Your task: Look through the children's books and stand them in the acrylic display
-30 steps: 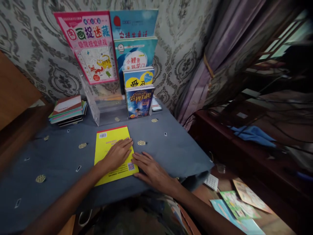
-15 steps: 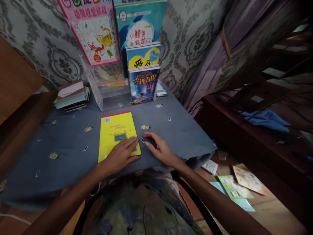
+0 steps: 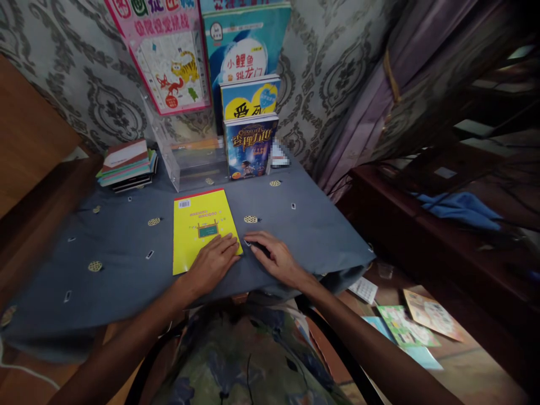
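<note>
A yellow book [image 3: 198, 225] lies back cover up on the grey-blue tablecloth [image 3: 105, 253]. My left hand [image 3: 213, 262] rests flat on the book's near right corner, fingers stretched out. My right hand [image 3: 272, 256] lies on the cloth just right of the book, fingers slightly curled and spread, its fingertips close to the book's edge. Neither hand holds anything.
A clear acrylic rack [image 3: 192, 163] at the back holds several upright books: a pink one [image 3: 169, 53], a teal one [image 3: 247, 39], a dark blue one [image 3: 247, 146]. A stack of books [image 3: 126, 166] lies at the back left. More books [image 3: 407, 326] lie on the floor at right.
My view dipped and moved back from the table. The yellow book slid away from me. My left hand shifted to its near right corner, and my right hand moved up beside it.
</note>
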`<action>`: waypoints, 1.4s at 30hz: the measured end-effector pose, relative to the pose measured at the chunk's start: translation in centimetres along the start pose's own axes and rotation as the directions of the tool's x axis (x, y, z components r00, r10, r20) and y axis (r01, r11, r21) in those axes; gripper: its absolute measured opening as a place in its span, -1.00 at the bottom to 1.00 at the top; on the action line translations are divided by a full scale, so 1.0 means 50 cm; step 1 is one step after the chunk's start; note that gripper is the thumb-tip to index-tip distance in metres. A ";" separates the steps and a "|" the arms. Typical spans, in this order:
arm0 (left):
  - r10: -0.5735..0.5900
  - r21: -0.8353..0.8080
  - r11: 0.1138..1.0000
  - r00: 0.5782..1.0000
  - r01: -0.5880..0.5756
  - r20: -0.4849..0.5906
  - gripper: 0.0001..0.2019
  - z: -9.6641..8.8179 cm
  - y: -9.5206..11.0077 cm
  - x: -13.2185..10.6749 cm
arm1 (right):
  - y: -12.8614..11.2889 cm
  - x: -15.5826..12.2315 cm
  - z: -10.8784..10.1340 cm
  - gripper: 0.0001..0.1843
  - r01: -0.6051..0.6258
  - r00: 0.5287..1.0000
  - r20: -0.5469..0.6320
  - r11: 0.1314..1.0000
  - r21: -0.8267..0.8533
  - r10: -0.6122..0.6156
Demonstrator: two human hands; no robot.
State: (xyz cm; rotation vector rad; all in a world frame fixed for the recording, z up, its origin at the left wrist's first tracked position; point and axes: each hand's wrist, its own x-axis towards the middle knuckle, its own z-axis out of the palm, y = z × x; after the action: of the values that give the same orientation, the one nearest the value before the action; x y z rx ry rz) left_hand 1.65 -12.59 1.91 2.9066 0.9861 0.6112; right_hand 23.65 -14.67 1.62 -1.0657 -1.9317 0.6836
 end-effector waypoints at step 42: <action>-0.113 0.151 0.982 0.994 0.110 0.007 -0.60 -0.037 0.031 -0.121 | -0.001 0.002 0.015 -0.65 0.313 0.945 0.174 0.920 -0.234 -0.277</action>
State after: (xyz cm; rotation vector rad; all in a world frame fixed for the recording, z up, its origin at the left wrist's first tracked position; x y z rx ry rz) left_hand -2.53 -17.58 1.64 2.9513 1.2352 0.5298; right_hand 22.98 -14.67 1.30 -0.8664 -2.2900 0.3480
